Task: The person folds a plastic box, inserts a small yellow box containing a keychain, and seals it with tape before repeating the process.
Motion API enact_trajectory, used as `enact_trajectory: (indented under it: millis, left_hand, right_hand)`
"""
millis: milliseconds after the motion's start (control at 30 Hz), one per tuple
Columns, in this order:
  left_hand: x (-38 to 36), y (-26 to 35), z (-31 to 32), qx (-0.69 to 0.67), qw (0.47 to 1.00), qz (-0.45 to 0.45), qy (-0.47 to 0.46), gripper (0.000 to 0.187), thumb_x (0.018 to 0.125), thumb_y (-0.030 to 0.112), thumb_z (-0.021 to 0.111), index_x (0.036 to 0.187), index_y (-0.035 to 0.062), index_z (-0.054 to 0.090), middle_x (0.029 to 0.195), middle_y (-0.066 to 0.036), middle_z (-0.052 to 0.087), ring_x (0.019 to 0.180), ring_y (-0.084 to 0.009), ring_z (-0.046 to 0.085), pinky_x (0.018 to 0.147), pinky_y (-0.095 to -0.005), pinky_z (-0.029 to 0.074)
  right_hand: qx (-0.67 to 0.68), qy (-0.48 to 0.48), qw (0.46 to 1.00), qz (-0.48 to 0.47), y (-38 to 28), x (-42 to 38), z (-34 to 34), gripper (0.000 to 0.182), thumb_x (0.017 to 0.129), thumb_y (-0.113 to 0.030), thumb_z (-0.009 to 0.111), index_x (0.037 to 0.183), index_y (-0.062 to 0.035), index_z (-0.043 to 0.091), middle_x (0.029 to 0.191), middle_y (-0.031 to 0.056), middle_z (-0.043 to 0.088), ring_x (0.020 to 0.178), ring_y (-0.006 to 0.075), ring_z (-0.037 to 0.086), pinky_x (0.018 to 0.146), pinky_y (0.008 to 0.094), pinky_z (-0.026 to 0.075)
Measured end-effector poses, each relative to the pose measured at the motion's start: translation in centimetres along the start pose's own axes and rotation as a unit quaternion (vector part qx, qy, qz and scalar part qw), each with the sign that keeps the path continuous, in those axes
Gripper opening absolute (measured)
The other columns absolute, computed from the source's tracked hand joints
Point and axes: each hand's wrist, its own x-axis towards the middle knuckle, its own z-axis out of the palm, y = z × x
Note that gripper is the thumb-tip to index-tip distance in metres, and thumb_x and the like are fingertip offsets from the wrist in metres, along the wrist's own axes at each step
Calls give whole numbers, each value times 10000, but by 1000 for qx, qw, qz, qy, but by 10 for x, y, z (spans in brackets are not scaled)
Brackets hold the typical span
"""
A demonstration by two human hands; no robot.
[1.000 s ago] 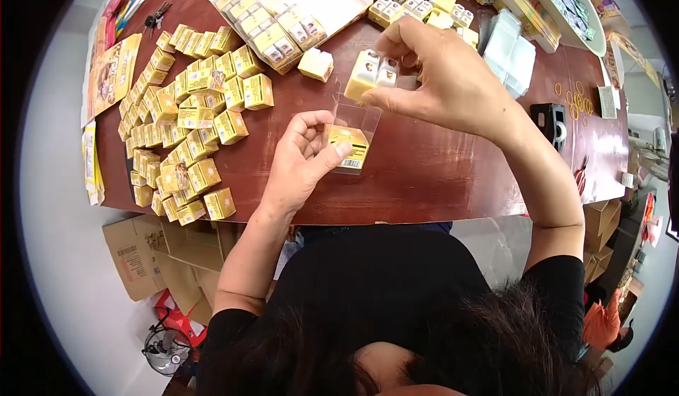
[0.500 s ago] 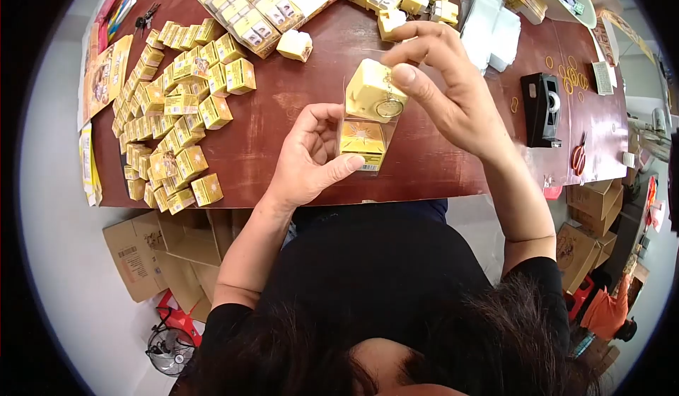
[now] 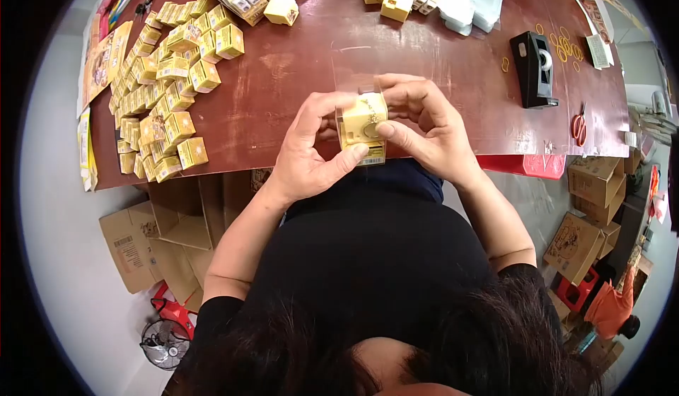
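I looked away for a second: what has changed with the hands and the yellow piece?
The right hand brought the yellow block down from above the table into the clear box that the left hand holds. Both hands now grip the box together. The yellow cartons and tape dispenser are unmoved on the table.

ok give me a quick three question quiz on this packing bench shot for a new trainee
1. True or false: both hands hold the same small clear box with a yellow item inside.
2. Where on the table is the black tape dispenser?
A. by the right hand, further up the table
B. among the heap of yellow boxes
C. on the floor
3. Fill in: the left hand presses its ____ on the barcode label at the box's lower edge.

Key: 1 true; 2 A; 3 thumb
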Motion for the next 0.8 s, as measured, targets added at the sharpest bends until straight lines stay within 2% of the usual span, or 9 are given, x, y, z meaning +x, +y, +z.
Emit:
enact_trajectory:
  millis: [233, 333, 400, 467, 533, 600, 700, 733, 800]
  left_hand:
    - [-39, -8, 5, 3, 986, -144, -86, 493, 851, 167, 817, 1264, 93, 558, 1317, -100, 519, 1186, -239, 576, 1010, -375, 492]
    - [-36, -1, 5, 1, 994, -91, -54, 329, 956, 152, 702, 1243, 76, 561, 1468, -136, 442, 1396, -287, 431, 1107, -436, 453]
    - [-36, -4, 1, 69, 993, -75, -65, 376, 979, 103, 664, 1321, 69, 512, 1496, -157, 434, 1405, -284, 432, 1137, -430, 425]
    - [-38, -13, 6, -122, 985, -116, -32, 477, 991, 53, 627, 1415, 73, 410, 1485, -153, 435, 1356, -273, 482, 1145, -440, 412]
    - [-35, -7, 6, -116, 987, -107, -18, 590, 994, 49, 624, 1493, 70, 311, 1417, -150, 500, 1333, -252, 505, 1143, -414, 412]
    - [-31, 2, 6, -95, 983, -159, -14, 482, 993, 49, 632, 1431, 50, 430, 1387, -135, 518, 1309, -214, 517, 1129, -390, 421]
    - [-30, 1, 1, -88, 980, -176, -34, 334, 991, 57, 645, 1313, 19, 561, 1342, -121, 550, 1256, -182, 543, 1103, -365, 437]
    - [-29, 5, 5, -100, 978, -183, 6, 195, 974, 102, 697, 1123, -13, 645, 1250, -73, 608, 1140, -144, 604, 1005, -327, 510]
    - [-27, 8, 11, -59, 981, -183, 15, 201, 975, 106, 699, 1127, -13, 641, 1227, -73, 624, 1110, -137, 617, 982, -322, 523]
  right_hand:
    - [-66, -28, 995, 75, 14, -50, 7, 332, 918, -87, 740, 1234, -47, 646, 1276, 82, 531, 1072, 164, 644, 884, 312, 545]
    - [-79, -42, 992, 94, 14, -56, 5, 281, 919, -104, 737, 1186, -49, 673, 1336, 107, 528, 1180, 194, 605, 950, 335, 520]
    - [-48, -33, 995, 85, 19, -55, 6, 258, 924, -108, 730, 1168, -44, 678, 1349, 118, 543, 1227, 208, 588, 974, 343, 512]
    - [-108, -36, 993, -13, 25, -52, 6, 195, 928, -88, 720, 1109, -35, 672, 1337, 136, 593, 1267, 240, 576, 1007, 360, 500]
    - [-36, 3, 999, 3, 30, -54, 19, 169, 927, -75, 717, 1080, -30, 662, 1299, 137, 624, 1268, 245, 581, 1016, 365, 496]
    - [34, 41, 998, 20, 30, -54, 21, 144, 926, -62, 714, 1050, -25, 651, 1261, 137, 655, 1269, 250, 586, 1024, 370, 493]
    - [-13, 9, 1000, 17, 24, -49, 17, 151, 918, -62, 730, 1020, -20, 626, 1204, 126, 678, 1200, 222, 622, 1005, 361, 502]
    - [-70, -14, 997, -4, 22, -45, 16, 167, 914, -69, 738, 1027, -21, 625, 1170, 119, 685, 1144, 200, 638, 975, 346, 514]
    - [-128, -39, 991, -27, 21, -43, 18, 182, 910, -76, 747, 1033, -21, 624, 1136, 112, 693, 1088, 178, 654, 945, 332, 527]
